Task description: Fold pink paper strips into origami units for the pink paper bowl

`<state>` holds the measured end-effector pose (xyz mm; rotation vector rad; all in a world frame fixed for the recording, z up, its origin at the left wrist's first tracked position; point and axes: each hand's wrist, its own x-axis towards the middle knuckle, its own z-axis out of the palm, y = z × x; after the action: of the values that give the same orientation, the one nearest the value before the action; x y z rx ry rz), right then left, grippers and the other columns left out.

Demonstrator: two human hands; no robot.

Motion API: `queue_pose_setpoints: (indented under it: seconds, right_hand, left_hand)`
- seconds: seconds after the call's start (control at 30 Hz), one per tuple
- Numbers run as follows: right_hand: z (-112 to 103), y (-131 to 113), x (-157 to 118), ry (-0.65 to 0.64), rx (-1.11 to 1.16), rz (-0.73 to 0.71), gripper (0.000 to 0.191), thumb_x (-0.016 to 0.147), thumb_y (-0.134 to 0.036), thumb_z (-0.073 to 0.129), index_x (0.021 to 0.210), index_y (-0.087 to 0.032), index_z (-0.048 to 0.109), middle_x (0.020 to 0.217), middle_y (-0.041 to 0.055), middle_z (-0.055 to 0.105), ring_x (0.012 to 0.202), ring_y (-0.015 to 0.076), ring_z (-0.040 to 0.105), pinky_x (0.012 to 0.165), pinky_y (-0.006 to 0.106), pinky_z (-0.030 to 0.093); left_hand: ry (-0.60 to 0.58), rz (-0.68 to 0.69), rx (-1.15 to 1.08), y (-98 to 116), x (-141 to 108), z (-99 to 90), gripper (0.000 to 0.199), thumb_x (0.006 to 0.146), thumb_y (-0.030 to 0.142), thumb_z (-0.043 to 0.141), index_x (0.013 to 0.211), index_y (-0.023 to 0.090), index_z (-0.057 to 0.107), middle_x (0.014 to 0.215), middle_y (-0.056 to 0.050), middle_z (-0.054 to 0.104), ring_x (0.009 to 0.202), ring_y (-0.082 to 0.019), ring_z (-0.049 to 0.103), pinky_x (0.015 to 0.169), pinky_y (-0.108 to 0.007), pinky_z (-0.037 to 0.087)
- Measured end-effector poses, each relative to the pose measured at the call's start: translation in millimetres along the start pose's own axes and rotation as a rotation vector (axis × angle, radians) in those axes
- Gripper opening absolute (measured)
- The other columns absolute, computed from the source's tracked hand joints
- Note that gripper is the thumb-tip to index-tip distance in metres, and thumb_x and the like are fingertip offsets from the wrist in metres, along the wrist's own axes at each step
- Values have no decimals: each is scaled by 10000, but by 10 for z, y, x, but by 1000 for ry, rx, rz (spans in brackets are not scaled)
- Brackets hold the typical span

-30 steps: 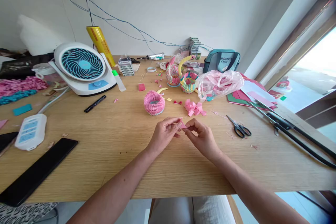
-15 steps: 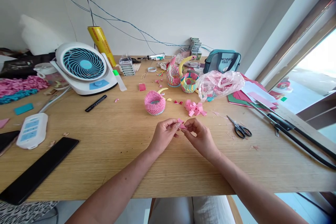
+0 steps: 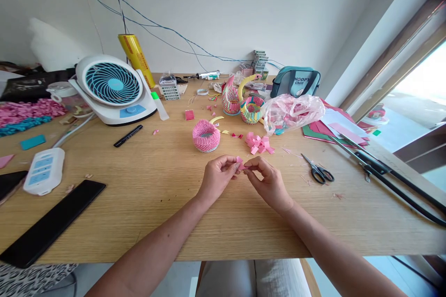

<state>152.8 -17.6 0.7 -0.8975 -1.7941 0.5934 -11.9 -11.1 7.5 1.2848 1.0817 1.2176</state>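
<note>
Between my two hands is a small pink paper piece (image 3: 239, 162), partly folded and half covered by fingertips. My left hand (image 3: 220, 174) pinches it from the left with thumb and fingers. On the other side, my right hand (image 3: 266, 178) pinches its right edge. Just beyond the hands lies a pile of pink paper strips (image 3: 258, 143). A round pink basket of folded paper (image 3: 206, 135) stands to the left of that pile, with a curved yellow paper piece (image 3: 216, 119) behind it.
Black scissors (image 3: 318, 170) lie to the right among paper scraps. Farther back stand two multicoloured folded-paper swans (image 3: 251, 110), beside a pink plastic bag (image 3: 292, 111). A paper trimmer (image 3: 376, 164) lies at the right. A white fan (image 3: 111, 86) and black pen (image 3: 128, 136) are at left.
My right fingers have shifted slightly to the right along the pink paper piece, and more of it shows between the hands. My left hand keeps its pinch.
</note>
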Motion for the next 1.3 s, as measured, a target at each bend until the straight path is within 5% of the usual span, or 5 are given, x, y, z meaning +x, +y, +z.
queue_pose_setpoints:
  seconds: [0.2, 0.37, 0.67, 1.13, 1.3]
  right_hand:
    - [-9, 20, 21, 89, -82, 41, 42, 855, -234, 623, 843, -218, 586, 792, 20, 579, 699, 142, 575, 641, 271, 506]
    - [42, 86, 6, 44, 143, 266, 154, 842, -341, 652, 860, -210, 572, 736, 7, 622, 629, 139, 608, 593, 261, 490]
    - [53, 132, 22, 11, 266, 324, 270, 836, -455, 643, 819, -187, 613, 716, 21, 609, 634, 138, 581, 582, 256, 495]
    - [4, 8, 9, -12, -9, 72, 90, 905, -258, 557, 905, -210, 633, 839, 35, 632, 742, 150, 583, 683, 284, 489]
    - [21, 33, 15, 4, 33, 127, 82, 891, -277, 575, 891, -206, 617, 822, 34, 639, 739, 155, 607, 677, 276, 500]
  left_hand:
    - [-57, -44, -42, -24, 4, 17, 270, 774, 403, 697, 868, 151, 681, 839, -57, 727, 681, -131, 662, 599, -231, 552]
    - [-12, 29, 2, -28, -9, 36, 236, 784, 372, 685, 845, 145, 676, 818, -55, 720, 705, -138, 671, 625, -233, 556]
    - [22, 54, 60, -41, 1, 12, 220, 798, 371, 658, 838, 155, 677, 824, -52, 710, 699, -139, 653, 591, -230, 559]
    - [-23, 3, 73, -33, -8, 32, 182, 764, 284, 665, 865, 146, 729, 759, -41, 710, 647, -126, 644, 614, -239, 562]
    - [-60, -31, 48, 1, -21, 41, 200, 782, 311, 650, 853, 139, 725, 797, -55, 713, 663, -131, 654, 604, -243, 574]
